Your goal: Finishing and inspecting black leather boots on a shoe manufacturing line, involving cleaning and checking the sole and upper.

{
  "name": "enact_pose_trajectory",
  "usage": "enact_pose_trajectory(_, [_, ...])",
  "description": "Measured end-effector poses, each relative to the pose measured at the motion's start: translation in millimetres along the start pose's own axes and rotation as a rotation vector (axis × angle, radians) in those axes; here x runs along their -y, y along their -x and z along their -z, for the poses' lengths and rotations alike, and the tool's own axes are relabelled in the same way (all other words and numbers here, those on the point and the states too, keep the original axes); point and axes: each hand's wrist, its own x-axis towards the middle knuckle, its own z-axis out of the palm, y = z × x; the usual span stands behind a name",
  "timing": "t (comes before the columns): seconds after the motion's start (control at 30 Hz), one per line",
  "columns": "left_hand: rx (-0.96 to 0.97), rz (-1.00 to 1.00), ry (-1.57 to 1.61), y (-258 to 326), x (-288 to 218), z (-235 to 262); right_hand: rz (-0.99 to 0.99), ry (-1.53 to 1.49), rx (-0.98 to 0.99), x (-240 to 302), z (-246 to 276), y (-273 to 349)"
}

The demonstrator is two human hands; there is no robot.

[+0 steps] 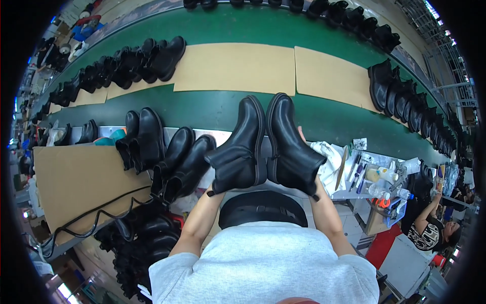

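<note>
Two black leather ankle boots are held up in front of me, toes pointing away and soles turned toward each other. My left hand is under the left ankle boot (238,144); its fingers are hidden and only the wrist and forearm show below the shaft. The right ankle boot (291,142) rests in my right hand (301,133), whose fingertips show past its outer side. Pull tabs hang from the tops of both shafts. Just left of them, more black boots (187,162) stand on the bench edge.
A green table (228,109) carries cardboard sheets (235,68) and rows of black boots (405,99). To the right lie a white cloth (329,164), pens, bottles (377,190) and tools. A cardboard panel (86,182) and coiled black cable are at left. A person (430,228) works at far right.
</note>
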Motion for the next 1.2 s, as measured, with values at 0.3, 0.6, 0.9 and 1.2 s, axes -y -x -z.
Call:
enact_pose_trajectory(0.3, [-0.207,0.618,0.898,-31.8,-53.7,-19.7,0.128,0.309,-0.297,4.3,-9.8,4.4])
enact_pose_trajectory(0.6, [-0.021,0.810,0.466,-42.0,-17.5,32.7,0.706,1.507,-0.682,14.6,-21.9,16.9])
enact_pose_trajectory(0.9, [0.207,0.799,0.456,-69.0,-30.9,59.8,0.426,1.445,-0.618,33.7,-1.7,0.6])
enact_pose_trajectory(1.2, [-0.428,0.815,1.627,-80.7,-24.0,0.9,0.252,0.157,-0.176,11.0,-79.6,-1.6])
